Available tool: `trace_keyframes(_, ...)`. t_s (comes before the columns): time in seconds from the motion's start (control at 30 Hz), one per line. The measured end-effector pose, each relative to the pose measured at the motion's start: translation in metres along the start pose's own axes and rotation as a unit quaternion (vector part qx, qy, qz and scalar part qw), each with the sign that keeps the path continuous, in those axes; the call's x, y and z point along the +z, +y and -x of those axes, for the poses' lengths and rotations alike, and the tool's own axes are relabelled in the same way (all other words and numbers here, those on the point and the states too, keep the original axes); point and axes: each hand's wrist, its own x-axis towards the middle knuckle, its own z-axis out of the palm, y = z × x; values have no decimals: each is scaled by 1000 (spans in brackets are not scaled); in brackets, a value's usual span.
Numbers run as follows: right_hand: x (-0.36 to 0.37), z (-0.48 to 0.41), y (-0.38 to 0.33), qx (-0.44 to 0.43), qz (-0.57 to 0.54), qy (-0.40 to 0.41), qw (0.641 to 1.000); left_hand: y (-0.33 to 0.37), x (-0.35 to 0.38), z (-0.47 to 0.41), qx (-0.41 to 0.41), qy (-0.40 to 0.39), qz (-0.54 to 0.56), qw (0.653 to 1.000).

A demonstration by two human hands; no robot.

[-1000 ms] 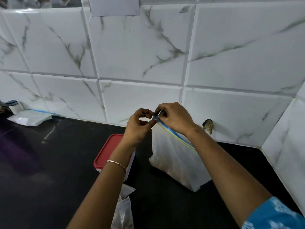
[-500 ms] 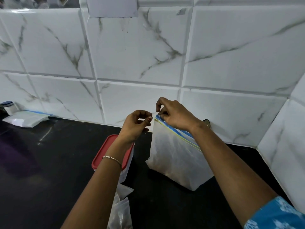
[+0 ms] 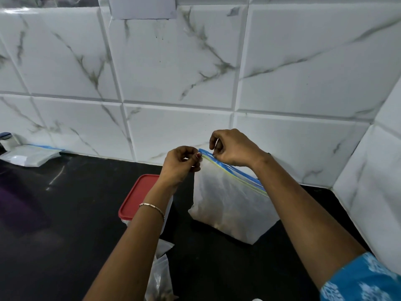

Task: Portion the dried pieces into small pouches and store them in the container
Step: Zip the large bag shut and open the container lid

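Observation:
A large clear zip bag [image 3: 230, 205] with a blue and yellow seal strip stands upright on the black counter, dried pieces showing pale at its bottom. My left hand [image 3: 181, 162] pinches the left end of the seal strip. My right hand [image 3: 232, 148] pinches the strip just to the right of it, fingers curled over the top edge. A white container with a red lid [image 3: 138, 196] sits shut to the left of the bag, partly behind my left forearm. Small clear pouches [image 3: 160, 276] lie near the front edge under that forearm.
The black counter [image 3: 65, 224] runs left and forward. White marble tiles form the back wall and a side wall at the right corner [image 3: 373, 192]. A flat stack of clear bags [image 3: 28, 156] and a small white jar [image 3: 7, 141] sit at the far left.
My left hand let go of the strip half a second ago and has come back to pinch its left end. The right hand has kept its hold on the top edge.

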Motion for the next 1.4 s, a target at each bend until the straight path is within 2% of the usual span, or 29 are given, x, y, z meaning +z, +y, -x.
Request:
trace_keyframes(0.1,-5,3,2,-18,-55,-9,998,1,0,1,-8,-6,16,1000)
trace_keyframes(0.23,-3,7,5,-36,-73,-6,997,2,1,2,1,-22,30,999)
trace_keyframes(0.43,2,23,12,21,-119,-12,993,-5,2,1,-3,-8,31,999)
trace_keyframes(0.67,10,29,16,39,-86,39,995,-4,1,4,1,-19,43,999)
trace_keyframes(0.97,7,31,11,35,-17,58,998,-4,2,2,27,-42,-17,999)
trace_keyframes(1.17,9,33,12,55,-18,79,995,-9,7,-4,52,-7,-59,997)
trace_keyframes(1.4,6,44,33,71,10,70,995,-14,6,-5,32,30,-38,998)
